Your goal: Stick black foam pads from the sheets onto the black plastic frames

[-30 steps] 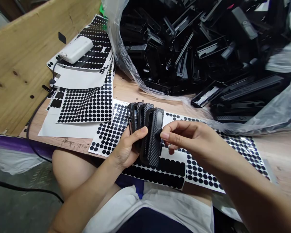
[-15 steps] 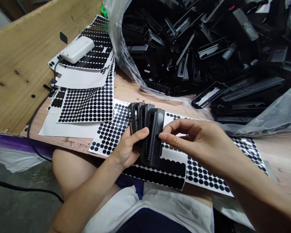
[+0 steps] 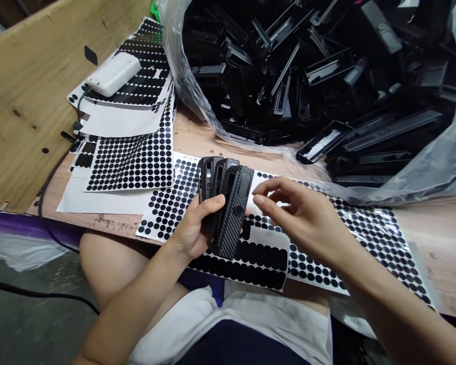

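Note:
My left hand (image 3: 195,228) is closed around a fanned stack of black plastic casings with a carbon-fibre texture, its thumb pressing on the top casing (image 3: 228,228). That casing has a long slot, an oval panel near its upper end and a round black dot sticker (image 3: 238,209) on its face. Just to the right, my right hand (image 3: 300,213) hovers apart from the casings with curled fingers, thumb and index tips close but slightly separated, and nothing visible between them. Beneath both hands lie sticker sheets (image 3: 319,271) with rows of black dots.
A big clear plastic bag (image 3: 197,96) full of black casings (image 3: 327,71) fills the back right. More sticker sheets (image 3: 137,162) lie at the left, under a white power bank (image 3: 114,73) with a black cable (image 3: 41,203). A wooden board (image 3: 34,101) borders the table's left side.
My right hand has come off the top casing and moved slightly away. The round dot on that casing now shows. My left hand has tilted the stack a little.

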Tool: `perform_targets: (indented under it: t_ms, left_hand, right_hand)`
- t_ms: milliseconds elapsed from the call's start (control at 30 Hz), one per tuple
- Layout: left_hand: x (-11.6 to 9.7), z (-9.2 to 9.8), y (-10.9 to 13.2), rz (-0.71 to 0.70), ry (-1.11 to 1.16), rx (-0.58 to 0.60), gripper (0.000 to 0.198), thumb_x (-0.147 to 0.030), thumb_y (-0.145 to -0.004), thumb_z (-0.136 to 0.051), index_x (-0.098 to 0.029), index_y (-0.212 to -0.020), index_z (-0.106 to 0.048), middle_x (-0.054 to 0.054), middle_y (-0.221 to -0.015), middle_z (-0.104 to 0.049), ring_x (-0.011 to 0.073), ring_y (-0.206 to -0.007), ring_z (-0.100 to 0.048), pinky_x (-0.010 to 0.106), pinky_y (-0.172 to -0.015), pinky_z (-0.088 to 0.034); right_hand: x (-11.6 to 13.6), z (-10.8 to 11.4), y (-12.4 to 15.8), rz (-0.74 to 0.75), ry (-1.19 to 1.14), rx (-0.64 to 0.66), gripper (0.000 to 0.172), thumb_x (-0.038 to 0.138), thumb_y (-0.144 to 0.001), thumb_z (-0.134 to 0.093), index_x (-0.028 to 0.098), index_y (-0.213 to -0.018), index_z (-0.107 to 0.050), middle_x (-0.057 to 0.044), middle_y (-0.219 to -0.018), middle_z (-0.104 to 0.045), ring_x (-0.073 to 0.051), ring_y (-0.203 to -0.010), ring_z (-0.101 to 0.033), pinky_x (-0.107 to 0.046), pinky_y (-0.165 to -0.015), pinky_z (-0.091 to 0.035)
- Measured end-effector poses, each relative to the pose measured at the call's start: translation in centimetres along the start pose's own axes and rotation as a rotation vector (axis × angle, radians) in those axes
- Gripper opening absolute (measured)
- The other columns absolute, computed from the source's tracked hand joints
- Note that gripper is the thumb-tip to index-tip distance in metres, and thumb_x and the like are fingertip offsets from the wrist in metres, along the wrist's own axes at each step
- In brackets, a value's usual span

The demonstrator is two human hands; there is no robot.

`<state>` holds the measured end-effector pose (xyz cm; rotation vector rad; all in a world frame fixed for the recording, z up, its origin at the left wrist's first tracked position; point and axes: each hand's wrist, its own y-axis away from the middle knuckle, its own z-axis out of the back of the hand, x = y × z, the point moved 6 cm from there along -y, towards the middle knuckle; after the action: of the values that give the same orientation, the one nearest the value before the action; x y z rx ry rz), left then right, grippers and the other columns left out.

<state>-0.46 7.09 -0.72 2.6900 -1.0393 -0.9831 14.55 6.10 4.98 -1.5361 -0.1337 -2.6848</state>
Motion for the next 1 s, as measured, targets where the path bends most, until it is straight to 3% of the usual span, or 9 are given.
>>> perform_targets:
  t_ms: [100,267,467,533,633,700,833,1000]
  left_hand:
    - [-0.1,-0.1,-0.1,0.013,0.022,0.025,0.039,-0.038,-0.078,-0.082,-0.011,-0.103,-0.069,0.007,-0.080,-0.077,0.0156,-0.057,-0.070,0.023,-0.055,-0.056]
    - [0.0,0.1,-0.2,0.036,0.044,0.005,0.038,-0.038,-0.076,-0.083,-0.010,-0.099,-0.069,0.009,-0.081,-0.079,0.0154,-0.058,-0.072,0.021,-0.056,-0.058]
    - [-0.1,0.2,-0.2,0.045,0.062,0.031,0.039,-0.037,-0.077,-0.083,-0.009,-0.101,-0.069,0.009,-0.082,-0.079,0.0162,-0.060,-0.073,0.021,-0.055,-0.059]
    - [0.0,0.1,-0.2,0.051,0.070,0.052,0.040,-0.039,-0.076,-0.084,-0.009,-0.100,-0.070,0.009,-0.078,-0.078,0.0163,-0.060,-0.073,0.021,-0.055,-0.059]
    - [0.1,0.0,-0.2,0.055,0.055,0.082,0.040,-0.040,-0.076,-0.084,-0.010,-0.098,-0.070,0.009,-0.076,-0.077,0.0164,-0.059,-0.072,0.021,-0.055,-0.058]
    - [0.1,-0.1,-0.3,0.054,0.036,0.085,0.040,-0.041,-0.075,-0.085,-0.010,-0.096,-0.070,0.009,-0.077,-0.077,0.0157,-0.057,-0.071,0.021,-0.054,-0.058]
    - [0.0,-0.2,-0.2,0.042,0.010,0.067,0.044,-0.041,-0.072,-0.087,-0.009,-0.096,-0.069,0.010,-0.078,-0.077,0.0140,-0.056,-0.069,0.020,-0.054,-0.058]
    - [0.0,-0.3,-0.1,0.039,0.020,0.071,0.047,-0.039,-0.072,-0.088,-0.010,-0.104,-0.067,0.009,-0.078,-0.077,0.0156,-0.059,-0.071,0.020,-0.055,-0.058]
  right_hand:
    - [-1.3,-0.6,0.9,0.142,0.243,0.114,0.016,0.039,-0.092,-0.067,0.025,-0.091,-0.075,-0.007,-0.089,-0.074,-0.023,-0.074,-0.069,-0.035,-0.063,-0.052]
    - [-0.7,-0.5,1.8,0.348,0.264,0.158,0.016,0.031,-0.098,-0.061,0.024,-0.092,-0.074,-0.007,-0.085,-0.074,-0.021,-0.074,-0.069,-0.033,-0.065,-0.055]
    - [-0.9,-0.3,1.4,0.259,0.296,0.181,0.016,0.034,-0.096,-0.065,0.024,-0.090,-0.075,-0.008,-0.086,-0.076,-0.023,-0.075,-0.069,-0.035,-0.064,-0.055]
    - [-0.3,0.4,1.4,0.209,0.132,0.188,0.015,0.036,-0.093,-0.069,0.025,-0.084,-0.076,-0.006,-0.080,-0.074,-0.022,-0.073,-0.068,-0.034,-0.064,-0.055]
    - [0.3,2.6,0.6,-0.001,-0.197,0.065,0.018,0.046,-0.084,-0.080,0.028,-0.079,-0.076,-0.002,-0.075,-0.070,-0.020,-0.069,-0.065,-0.032,-0.063,-0.055]
    - [0.6,3.4,-0.5,-0.128,-0.361,0.007,0.024,0.049,-0.078,-0.085,0.027,-0.076,-0.075,-0.002,-0.082,-0.071,-0.019,-0.076,-0.066,-0.032,-0.068,-0.056]
    - [1.3,2.4,-2.6,-0.214,-0.442,0.110,0.029,0.050,-0.071,-0.090,0.024,-0.073,-0.076,-0.005,-0.107,-0.074,-0.022,-0.093,-0.068,-0.034,-0.079,-0.057]
    - [1.9,1.6,-3.6,-0.215,-0.431,0.195,0.032,0.053,-0.067,-0.091,0.024,-0.071,-0.078,-0.004,-0.091,-0.074,-0.019,-0.080,-0.065,-0.035,-0.077,-0.056]
